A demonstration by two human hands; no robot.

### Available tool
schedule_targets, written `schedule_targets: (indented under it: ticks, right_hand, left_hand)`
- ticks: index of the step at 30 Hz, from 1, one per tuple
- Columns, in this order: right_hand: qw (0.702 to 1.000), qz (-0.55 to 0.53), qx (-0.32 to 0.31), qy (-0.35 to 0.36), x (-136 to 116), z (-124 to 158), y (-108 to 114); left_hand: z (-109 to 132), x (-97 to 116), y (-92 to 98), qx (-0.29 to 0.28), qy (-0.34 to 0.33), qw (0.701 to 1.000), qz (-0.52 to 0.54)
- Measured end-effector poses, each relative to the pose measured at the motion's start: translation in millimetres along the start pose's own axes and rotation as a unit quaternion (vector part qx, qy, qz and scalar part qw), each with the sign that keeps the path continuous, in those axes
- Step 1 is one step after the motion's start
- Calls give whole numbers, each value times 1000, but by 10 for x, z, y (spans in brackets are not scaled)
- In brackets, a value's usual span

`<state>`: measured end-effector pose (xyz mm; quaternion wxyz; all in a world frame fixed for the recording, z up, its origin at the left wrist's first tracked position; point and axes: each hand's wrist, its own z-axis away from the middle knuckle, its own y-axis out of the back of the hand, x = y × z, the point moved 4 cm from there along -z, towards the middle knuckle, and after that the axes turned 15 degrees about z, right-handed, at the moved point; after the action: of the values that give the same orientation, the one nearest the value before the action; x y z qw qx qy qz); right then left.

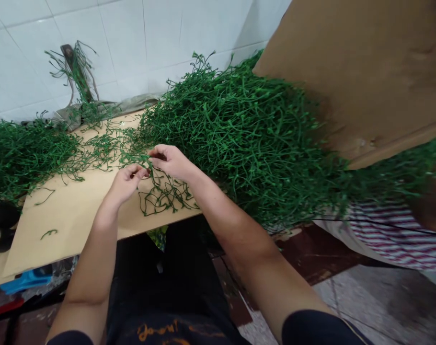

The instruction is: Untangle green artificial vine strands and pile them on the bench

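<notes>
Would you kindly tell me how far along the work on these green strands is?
Possibly done: the small pile lies apart at the left of the cardboard sheet. In hand: the left hand and right hand pinch a loose tangle between them. Left, by the look of it: the big heap on the right, far larger than the small pile.

A dark navy short-sleeved shirt (207, 330) bears orange handwritten lettering (160, 330) on the chest. Either side of that lettering, its sleeves (318, 328) cover the upper arms; forearms, left hand (126, 183) and right hand (172, 162) are bare. Beyond the lettering, dark trousers (175, 268).
</notes>
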<state>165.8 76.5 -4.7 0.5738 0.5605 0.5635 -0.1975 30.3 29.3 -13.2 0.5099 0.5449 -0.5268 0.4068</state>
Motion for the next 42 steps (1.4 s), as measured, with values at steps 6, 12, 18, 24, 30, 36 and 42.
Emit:
schedule_targets:
  ticks: [6,12,18,24,30,36,42]
  right_hand:
    - [957,228,131,125,-207,132,128]
    - [963,203,118,132,-292,239,80]
    - [998,-40,-31,38,-118,275,194]
    - [994,-47,-97,23,-94,185,25]
    - [988,134,-74,-32,-129,151,-80]
    - [897,439,-35,19,-209,151,4]
    - [785,605,-30,131,-130,139,108]
  left_hand:
    - [152,-14,342,108,53,967,223]
    - [7,-43,106,103,57,977,175]
    - [-49,-2,76,123,-21,989,75]
    - [-37,-5,-36,91,-26,995,-41]
    - [16,-22,-83,56,1,981,-187]
    - [74,77,0,52,15,947,-317]
    - [157,98,-13,38,1,959,-281]
